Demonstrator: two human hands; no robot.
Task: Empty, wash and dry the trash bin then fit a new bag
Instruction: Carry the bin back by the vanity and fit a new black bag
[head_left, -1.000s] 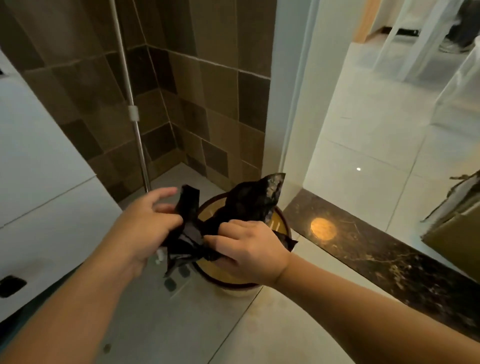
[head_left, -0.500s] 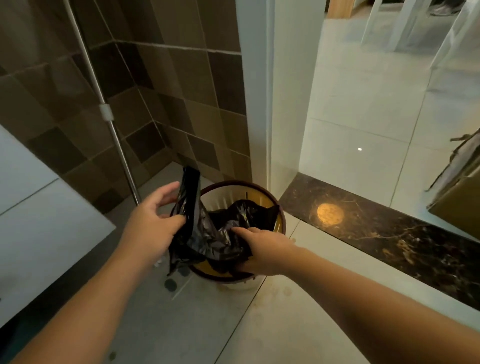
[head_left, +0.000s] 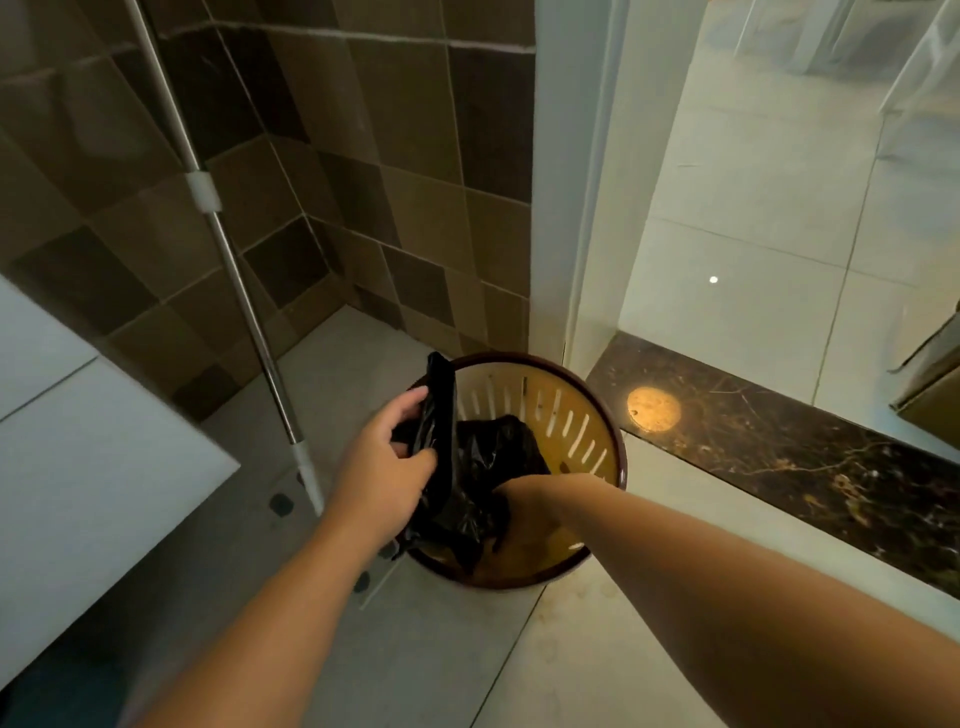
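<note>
The round bin (head_left: 566, 410) sits low in the middle of the frame. The left hand (head_left: 387, 467) pinches the black bag (head_left: 441, 415) at the bin's left rim. The right hand (head_left: 511, 501) reaches down inside, hidden by the bag, so I cannot tell its grip.

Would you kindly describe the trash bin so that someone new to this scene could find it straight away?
Start at the white door frame beside the brown tiled wall. On the floor at its foot stands the trash bin, round, with a dark rim and a yellow slotted wall. It alone has a black bag going into it.
</note>
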